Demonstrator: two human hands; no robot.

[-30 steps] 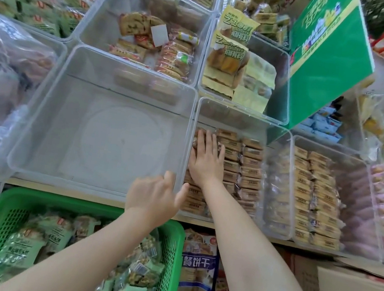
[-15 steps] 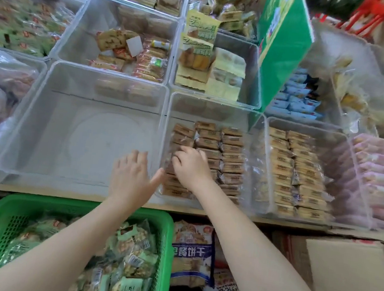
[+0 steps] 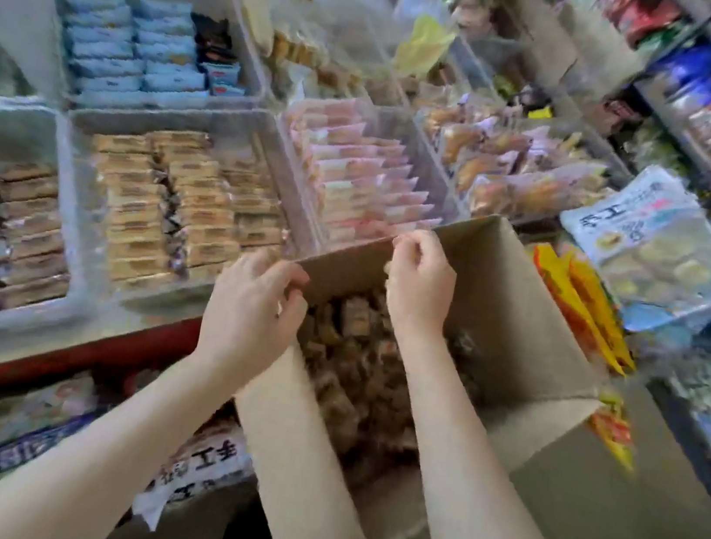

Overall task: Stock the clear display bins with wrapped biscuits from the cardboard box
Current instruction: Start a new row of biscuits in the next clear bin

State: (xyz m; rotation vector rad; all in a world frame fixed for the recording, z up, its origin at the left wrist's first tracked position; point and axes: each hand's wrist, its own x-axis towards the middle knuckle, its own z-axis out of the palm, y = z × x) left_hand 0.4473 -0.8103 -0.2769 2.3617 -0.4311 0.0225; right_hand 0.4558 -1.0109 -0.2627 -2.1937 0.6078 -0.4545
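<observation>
Gripping the cardboard box (image 3: 501,290) rim, both hands: left (image 3: 248,304), right (image 3: 418,278).

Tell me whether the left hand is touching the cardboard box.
Touching. The head view shows the left hand with its fingers curled over the near corner of the cardboard box rim.

Box (image 3: 515,319): plain brown cardboard, matt, raw-edged flaps. Biscuits (image 3: 359,361) inside box: glossy clear film wrappers, blurred. Bins (image 3: 273,129) left of and behind box: clear hard plastic, smooth, faintly hazy. Bag (image 3: 653,247) right of box: shiny printed plastic film. Shelf edge (image 3: 58,355) left of box: red, smooth.
</observation>
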